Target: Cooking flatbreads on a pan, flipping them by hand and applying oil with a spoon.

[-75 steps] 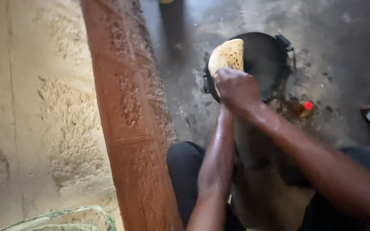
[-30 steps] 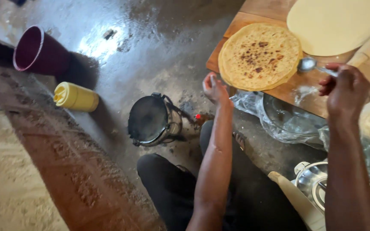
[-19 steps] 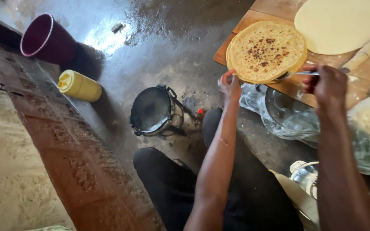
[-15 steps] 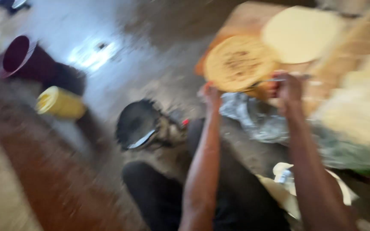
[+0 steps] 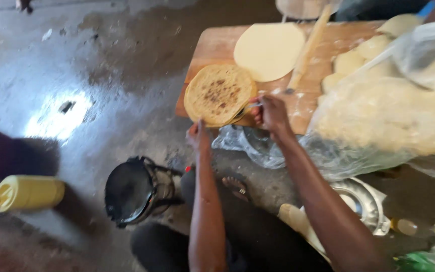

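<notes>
Both arms stretched forward; left hand fingers raised, loosely open; right hand pinched closed, knuckles up.

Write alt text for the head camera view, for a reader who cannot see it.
A seated person's right hand and left hand handle a browned flatbread at the edge of a floured wooden board, which also holds a raw dough round and a rolling pin. A black pan on a small stove sits on the wet concrete floor.
</notes>
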